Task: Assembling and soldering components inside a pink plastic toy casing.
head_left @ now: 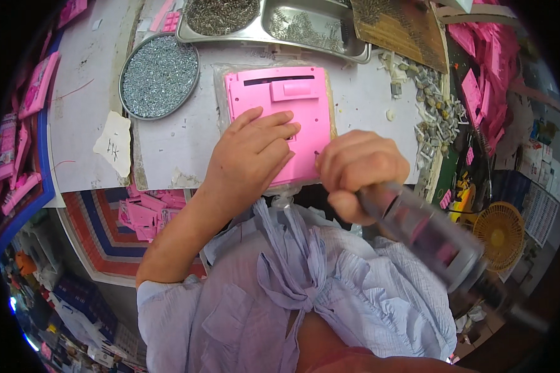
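A pink plastic casing (pixel 308 133) lies on a cloudy plastic-wrapped pad at the table's front edge, a dark slot along its far end. My left hand (pixel 252 149) rests across its left half, fingers stretched out over the surface. Closed in a fist at the casing's right edge, my right hand (pixel 364 168) grips an electric screwdriver (pixel 429 239). The screwdriver's dark, see-through body slants down to the lower right and is blurred toward its rear end. Its bit is hidden by my right hand, so contact with the casing cannot be seen.
A round dish (pixel 149 118) of screws stands left of the casing. Behind is a metal tray (pixel 264 28) with springs, beside a brown board (pixel 386 31). Small metal parts (pixel 432 99) lie scattered at right. Pink parts (pixel 146 214) fill a striped container below left; a yellow fan (pixel 499 233) stands right.
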`<move>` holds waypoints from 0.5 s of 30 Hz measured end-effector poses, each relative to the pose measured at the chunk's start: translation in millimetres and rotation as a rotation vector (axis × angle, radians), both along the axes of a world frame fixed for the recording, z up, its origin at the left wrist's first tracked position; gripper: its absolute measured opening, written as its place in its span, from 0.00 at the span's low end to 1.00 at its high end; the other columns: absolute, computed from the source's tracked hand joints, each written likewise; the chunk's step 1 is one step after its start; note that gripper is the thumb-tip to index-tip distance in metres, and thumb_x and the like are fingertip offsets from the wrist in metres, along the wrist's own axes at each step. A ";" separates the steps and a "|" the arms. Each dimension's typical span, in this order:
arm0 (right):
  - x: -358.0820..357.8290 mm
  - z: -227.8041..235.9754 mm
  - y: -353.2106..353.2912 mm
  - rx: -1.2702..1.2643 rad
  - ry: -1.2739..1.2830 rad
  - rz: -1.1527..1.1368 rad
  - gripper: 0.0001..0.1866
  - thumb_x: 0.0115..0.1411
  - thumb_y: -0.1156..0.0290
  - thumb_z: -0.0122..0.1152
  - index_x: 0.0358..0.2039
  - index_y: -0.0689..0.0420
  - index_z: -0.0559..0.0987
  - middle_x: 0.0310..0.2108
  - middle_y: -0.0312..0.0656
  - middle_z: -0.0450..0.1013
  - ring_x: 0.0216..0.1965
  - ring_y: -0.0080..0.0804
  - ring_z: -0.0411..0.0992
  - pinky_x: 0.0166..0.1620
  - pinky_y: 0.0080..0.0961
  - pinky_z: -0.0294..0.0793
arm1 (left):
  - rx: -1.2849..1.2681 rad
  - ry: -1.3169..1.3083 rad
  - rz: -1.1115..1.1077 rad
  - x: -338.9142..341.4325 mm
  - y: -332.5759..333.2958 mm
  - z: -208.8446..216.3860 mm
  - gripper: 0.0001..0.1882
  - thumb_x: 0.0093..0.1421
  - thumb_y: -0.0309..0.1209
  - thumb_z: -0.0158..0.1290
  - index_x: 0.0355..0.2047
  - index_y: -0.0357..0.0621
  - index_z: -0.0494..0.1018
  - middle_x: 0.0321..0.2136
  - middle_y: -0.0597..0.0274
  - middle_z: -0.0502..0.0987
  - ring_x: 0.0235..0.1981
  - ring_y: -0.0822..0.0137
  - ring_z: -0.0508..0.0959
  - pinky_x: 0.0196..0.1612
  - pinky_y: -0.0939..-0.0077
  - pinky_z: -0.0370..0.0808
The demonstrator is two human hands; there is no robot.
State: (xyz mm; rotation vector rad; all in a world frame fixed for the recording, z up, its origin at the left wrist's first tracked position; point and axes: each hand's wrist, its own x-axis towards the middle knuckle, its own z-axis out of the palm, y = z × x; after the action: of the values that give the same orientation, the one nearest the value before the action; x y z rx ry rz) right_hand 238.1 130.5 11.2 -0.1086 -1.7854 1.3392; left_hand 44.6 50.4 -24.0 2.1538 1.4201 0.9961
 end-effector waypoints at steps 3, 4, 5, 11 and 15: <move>-2.0 5.0 14.4 -0.054 -0.023 0.090 0.11 0.55 0.78 0.68 0.27 0.59 0.72 0.16 0.40 0.70 0.15 0.36 0.70 0.22 0.31 0.74 | -0.001 -0.007 -0.007 -1.5 0.3 1.4 0.05 0.56 0.25 0.60 0.32 0.41 0.74 0.47 0.58 0.82 0.56 0.59 0.79 0.61 0.52 0.70; 1.8 16.7 21.6 -0.085 -0.020 0.091 0.10 0.55 0.78 0.68 0.27 0.59 0.72 0.16 0.40 0.70 0.16 0.36 0.71 0.23 0.30 0.75 | -0.004 -0.017 -0.019 -2.0 0.2 2.7 0.05 0.56 0.25 0.60 0.31 0.41 0.74 0.47 0.58 0.82 0.56 0.59 0.79 0.61 0.52 0.70; 3.6 22.3 30.0 -0.110 -0.005 0.092 0.10 0.55 0.78 0.68 0.26 0.58 0.72 0.17 0.40 0.70 0.16 0.36 0.71 0.24 0.30 0.75 | -0.010 -0.018 -0.021 -1.9 -0.6 3.2 0.05 0.57 0.25 0.59 0.31 0.41 0.74 0.47 0.58 0.82 0.56 0.59 0.79 0.61 0.52 0.70; -12.4 6.9 32.7 -0.077 -0.048 -0.085 0.11 0.57 0.76 0.68 0.28 0.57 0.71 0.16 0.40 0.69 0.16 0.33 0.70 0.24 0.30 0.75 | -0.015 -0.027 -0.012 0.2 3.6 2.4 0.05 0.56 0.26 0.59 0.30 0.41 0.73 0.46 0.57 0.82 0.56 0.58 0.79 0.61 0.52 0.70; -14.5 16.3 46.2 -0.097 -0.080 0.000 0.14 0.61 0.71 0.66 0.26 0.56 0.67 0.15 0.39 0.68 0.15 0.31 0.68 0.25 0.32 0.75 | -0.068 -0.022 -0.017 -3.6 0.9 1.6 0.06 0.58 0.27 0.62 0.30 0.44 0.75 0.49 0.59 0.82 0.58 0.59 0.78 0.63 0.55 0.67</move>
State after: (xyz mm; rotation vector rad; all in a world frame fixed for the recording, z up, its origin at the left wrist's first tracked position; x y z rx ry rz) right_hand 223.6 176.7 27.6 -0.2183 -1.7862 1.4400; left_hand 40.9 51.3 -22.4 2.0966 1.4023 0.9485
